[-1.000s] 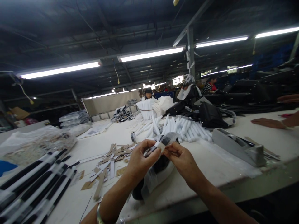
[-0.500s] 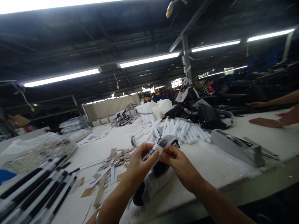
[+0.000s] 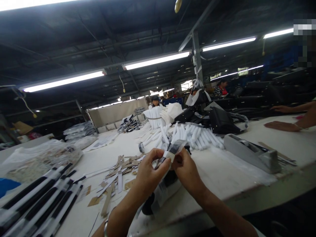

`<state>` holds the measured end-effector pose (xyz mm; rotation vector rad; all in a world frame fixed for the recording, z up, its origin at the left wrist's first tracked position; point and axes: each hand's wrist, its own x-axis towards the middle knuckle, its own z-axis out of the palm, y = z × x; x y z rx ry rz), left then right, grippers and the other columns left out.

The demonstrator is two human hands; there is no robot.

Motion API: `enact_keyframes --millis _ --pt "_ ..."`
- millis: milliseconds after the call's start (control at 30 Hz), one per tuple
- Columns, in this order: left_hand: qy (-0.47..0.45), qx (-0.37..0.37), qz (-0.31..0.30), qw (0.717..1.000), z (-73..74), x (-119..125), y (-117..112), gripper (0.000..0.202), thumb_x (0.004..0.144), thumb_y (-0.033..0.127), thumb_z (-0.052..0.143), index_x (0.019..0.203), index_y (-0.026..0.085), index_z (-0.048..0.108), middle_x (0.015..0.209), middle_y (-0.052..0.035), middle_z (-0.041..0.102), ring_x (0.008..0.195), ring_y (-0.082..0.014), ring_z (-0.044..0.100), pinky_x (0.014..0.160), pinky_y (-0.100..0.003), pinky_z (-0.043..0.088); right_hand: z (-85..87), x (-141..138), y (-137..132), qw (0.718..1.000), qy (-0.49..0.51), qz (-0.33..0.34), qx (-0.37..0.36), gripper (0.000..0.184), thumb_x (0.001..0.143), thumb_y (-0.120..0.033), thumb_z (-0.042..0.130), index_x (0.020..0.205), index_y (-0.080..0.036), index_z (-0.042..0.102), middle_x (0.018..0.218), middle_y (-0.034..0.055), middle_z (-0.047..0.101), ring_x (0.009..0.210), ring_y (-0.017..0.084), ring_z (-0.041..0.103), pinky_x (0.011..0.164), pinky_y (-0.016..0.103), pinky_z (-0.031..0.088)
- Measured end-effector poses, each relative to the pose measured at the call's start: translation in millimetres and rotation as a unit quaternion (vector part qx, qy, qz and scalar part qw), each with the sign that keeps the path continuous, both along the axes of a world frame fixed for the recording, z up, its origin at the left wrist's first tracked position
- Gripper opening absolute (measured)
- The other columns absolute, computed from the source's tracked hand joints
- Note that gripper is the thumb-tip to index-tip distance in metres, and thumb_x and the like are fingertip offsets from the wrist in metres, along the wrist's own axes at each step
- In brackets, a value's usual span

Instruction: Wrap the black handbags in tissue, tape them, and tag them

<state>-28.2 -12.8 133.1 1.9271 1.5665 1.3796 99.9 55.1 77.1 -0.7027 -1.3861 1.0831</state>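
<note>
Both my hands are raised over the white table (image 3: pixel 222 174), pinching the top of a clear plastic sleeve (image 3: pixel 175 147) with a black strap inside it. My left hand (image 3: pixel 149 172) is closed on the sleeve's left side, thumb on top. Pressed against the right side of the same sleeve is my right hand (image 3: pixel 186 169), fingers curled round it. The sleeve and black strap hang down to the table beneath my hands (image 3: pixel 160 194).
Bagged black straps (image 3: pixel 41 204) lie at the near left. Brown and white paper strips (image 3: pixel 118 174) are scattered ahead. A grey tape dispenser (image 3: pixel 251 153) sits at the right. White rolled sleeves (image 3: pixel 197 135) and black bags (image 3: pixel 222 120) lie further back. Another person's hands (image 3: pixel 283 125) rest far right.
My hands have stayed together on the sleeve. My right hand has turned a little, its fingers folding further over the sleeve top. The view shifted slightly.
</note>
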Motion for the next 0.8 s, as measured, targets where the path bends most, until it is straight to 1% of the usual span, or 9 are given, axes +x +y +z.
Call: enact_keyframes --millis 67,133,233,300,367,467,567,700,800 --pt "0.030 0.005 0.006 1.000 1.6 0 -2 0.012 0.085 0.032 0.063 0.093 0.022 0.066 0.090 -0.0006 0.071 0.087 -0.0187 0.065 0.081 -0.027 0.046 0.4 4 0 1.000 -0.012 0.011 -0.027 0.029 0.074 -0.027 0.070 0.101 -0.022 0.060 0.088 0.0030 0.072 0.082 0.023 0.068 0.072 0.032 0.053" --pt "0.043 0.003 0.008 0.999 3.4 -2 -3 0.011 0.087 0.031 0.061 0.092 0.022 0.067 0.088 0.0004 0.071 0.086 -0.0181 0.064 0.079 -0.026 0.046 4.2 11 -5 0.995 0.023 0.079 -0.055 0.028 0.074 -0.029 0.073 0.099 -0.022 0.061 0.093 0.0035 0.073 0.090 0.024 0.068 0.081 0.034 0.053" --pt "0.046 0.005 0.026 0.999 5.4 -4 -3 0.013 0.088 0.031 0.060 0.094 0.023 0.067 0.089 0.0007 0.070 0.086 -0.0179 0.064 0.077 -0.026 0.046 14.3 20 -17 0.967 0.112 0.205 -0.105 0.030 0.082 -0.035 0.070 0.109 -0.023 0.061 0.111 0.0041 0.071 0.110 0.024 0.064 0.099 0.037 0.048" --pt "0.050 0.015 0.047 0.998 5.6 -3 -3 0.013 0.087 0.032 0.061 0.095 0.023 0.067 0.091 -0.0001 0.069 0.086 -0.0185 0.063 0.077 -0.026 0.046 20.8 21 -24 0.949 0.145 0.242 -0.138 0.033 0.087 -0.040 0.068 0.115 -0.024 0.060 0.120 0.0038 0.067 0.118 0.023 0.060 0.103 0.038 0.047" --pt "0.054 0.027 0.059 0.996 4.7 -1 -2 0.013 0.086 0.031 0.062 0.095 0.023 0.067 0.092 -0.0008 0.069 0.087 -0.0189 0.063 0.078 -0.027 0.047 25.2 18 -28 0.946 0.160 0.236 -0.152 0.035 0.087 -0.044 0.069 0.115 -0.025 0.060 0.121 0.0037 0.066 0.119 0.023 0.059 0.102 0.038 0.048" --pt "0.068 0.043 0.060 0.995 1.1 3 -4 0.012 0.087 0.029 0.061 0.096 0.023 0.066 0.093 -0.0008 0.070 0.088 -0.0188 0.063 0.082 -0.029 0.047 26.9 7 -28 0.955 0.164 0.206 -0.137 0.039 0.083 -0.042 0.074 0.115 -0.024 0.059 0.115 0.0040 0.068 0.113 0.023 0.062 0.101 0.037 0.049" --pt "0.091 0.081 0.067 0.990 -5.1 7 -7 0.014 0.087 0.024 0.060 0.100 0.023 0.063 0.096 -0.0016 0.068 0.092 -0.0194 0.063 0.084 -0.030 0.046 24.8 -3 -25 0.969 0.149 0.153 -0.122 0.041 0.081 -0.043 0.075 0.113 -0.022 0.060 0.108 0.0036 0.070 0.103 0.022 0.065 0.094 0.035 0.052" --pt "0.110 0.115 0.080 0.984 -14.1 9 -8 0.021 0.084 0.020 0.061 0.105 0.023 0.061 0.100 -0.0021 0.066 0.094 -0.0194 0.061 0.084 -0.031 0.044 21.8 -12 -23 0.990 0.101 0.052 -0.087 0.041 0.081 -0.052 0.071 0.105 -0.021 0.061 0.094 0.0013 0.069 0.089 0.020 0.065 0.080 0.030 0.053" --pt "0.093 0.099 0.089 0.987 -17.8 7 -6 0.019 0.084 0.023 0.063 0.103 0.023 0.062 0.097 -0.0012 0.066 0.091 -0.0189 0.062 0.080 -0.030 0.044 20.2 -14 -18 0.994 0.067 0.032 -0.083 0.041 0.085 -0.060 0.063 0.098 -0.021 0.062 0.093 0.0021 0.069 0.088 0.020 0.065 0.080 0.029 0.053"
